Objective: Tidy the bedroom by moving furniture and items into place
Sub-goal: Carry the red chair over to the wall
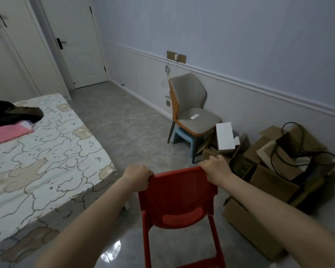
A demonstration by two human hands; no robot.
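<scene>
Hands clamped on a red plastic chair (179,202) at six o'clock: left hand (136,176) curled over the backrest's left top corner, right hand (215,167) over its right. Backrest edge running nine to three, both hands equally near. Likely destination, the grey chair (190,111) at twelve o'clock, well apart across open floor.

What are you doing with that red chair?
A person grips the top of the red plastic chair with both hands, left hand and right hand. It is in the gap between the bed and a pile of cardboard boxes. A grey chair stands by the wall.
</scene>
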